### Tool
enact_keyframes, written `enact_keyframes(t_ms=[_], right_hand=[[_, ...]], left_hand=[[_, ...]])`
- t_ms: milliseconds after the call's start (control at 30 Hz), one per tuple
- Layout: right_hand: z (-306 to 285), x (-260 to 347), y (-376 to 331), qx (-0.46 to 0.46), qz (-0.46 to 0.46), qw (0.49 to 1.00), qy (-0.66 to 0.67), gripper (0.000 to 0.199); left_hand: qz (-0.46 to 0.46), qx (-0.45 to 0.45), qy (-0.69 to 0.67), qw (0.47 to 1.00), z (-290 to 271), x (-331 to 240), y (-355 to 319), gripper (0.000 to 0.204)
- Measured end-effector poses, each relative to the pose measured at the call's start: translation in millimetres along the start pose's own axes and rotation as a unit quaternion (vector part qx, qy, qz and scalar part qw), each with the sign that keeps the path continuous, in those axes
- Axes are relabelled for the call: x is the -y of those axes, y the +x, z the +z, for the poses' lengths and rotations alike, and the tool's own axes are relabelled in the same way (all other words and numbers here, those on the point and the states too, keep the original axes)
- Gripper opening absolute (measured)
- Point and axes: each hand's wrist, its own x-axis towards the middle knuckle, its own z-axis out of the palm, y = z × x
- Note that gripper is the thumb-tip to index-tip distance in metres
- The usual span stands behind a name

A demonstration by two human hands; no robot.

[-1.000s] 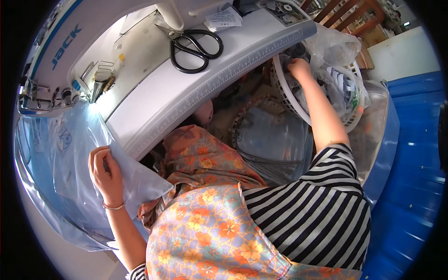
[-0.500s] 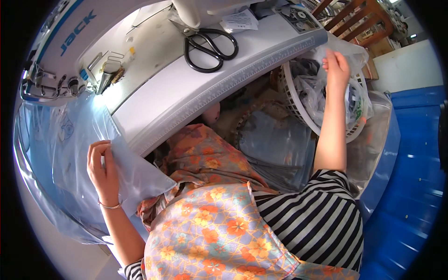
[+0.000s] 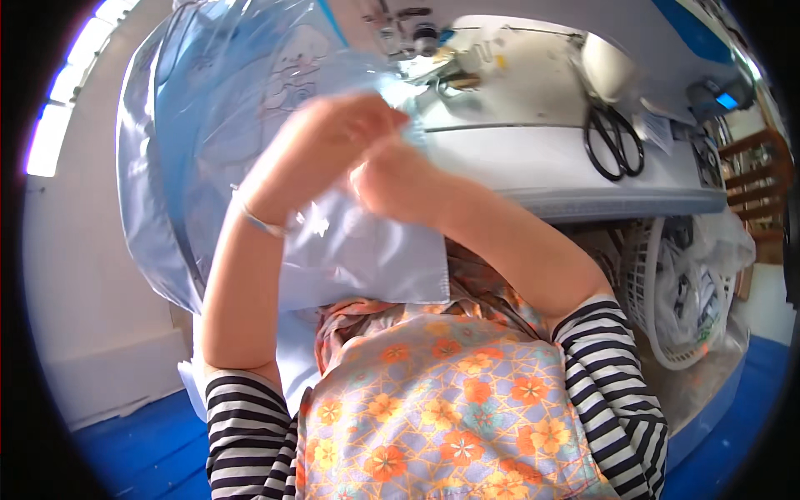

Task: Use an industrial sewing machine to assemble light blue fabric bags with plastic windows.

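Over the pale blue sheet point(image 3: 375, 267), left hand point(image 3: 329, 142) and right hand point(image 3: 402, 182) blur close together, each grip's state impossible to tell

The left hand point(image 3: 337, 125) and right hand point(image 3: 396, 179) were close.
Shiny plastic point(image 3: 367, 262) was behind them; scissors point(image 3: 615, 140) lay on the bench point(image 3: 508, 158).
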Motion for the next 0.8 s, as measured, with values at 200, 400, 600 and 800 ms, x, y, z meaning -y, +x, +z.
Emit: enact_keyframes(t_ms=[200, 400, 600, 800], right_hand=[[-21.5, 19.2, -9.0, 0.146, 0.067, 0.969, 0.19, 0.026], [-49.8, -8.7, -20.3, 0.058, 0.152, 0.983, -0.087, 0.043], [-17.7, -11.4, 1.6, 0.115, 0.102, 0.988, 0.014, 0.053], [-6.5, -12.1, 9.8, 0.029, 0.074, 0.997, 0.026, 0.032]], left_hand=[[-0.032, -0.024, -0.132, 0.99, 13.5, 40.9, -29.8, 0.009], [0.031, -0.102, -0.173, 0.979, 19.4, 35.2, -29.2, 0.009], [0.093, -0.069, 0.046, 0.992, 6.7, 23.9, -2.1, 0.018], [0.059, -0.015, 0.228, 0.972, 10.4, 51.2, 33.5, 0.03]])
